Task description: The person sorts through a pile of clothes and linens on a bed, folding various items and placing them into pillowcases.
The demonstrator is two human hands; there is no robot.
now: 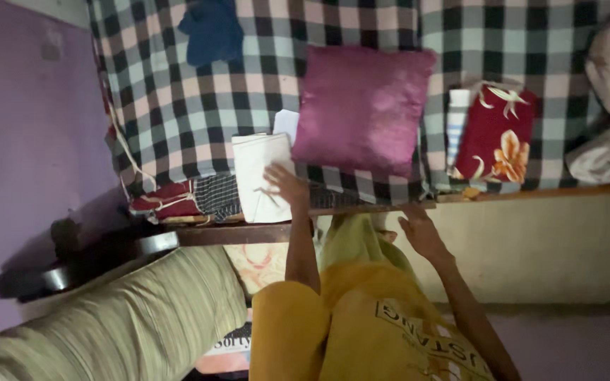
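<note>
Dim purple-walled room, bed (361, 21) in a checked sheet; left hand (285, 185) lies spread on the folded white cloth (261, 169) by the magenta cushion (361, 106), right hand (421, 233) open at the edge, so folding looks mostly done

Glossy satin cushion (361, 106), matt checked cloth (178, 106)
</note>
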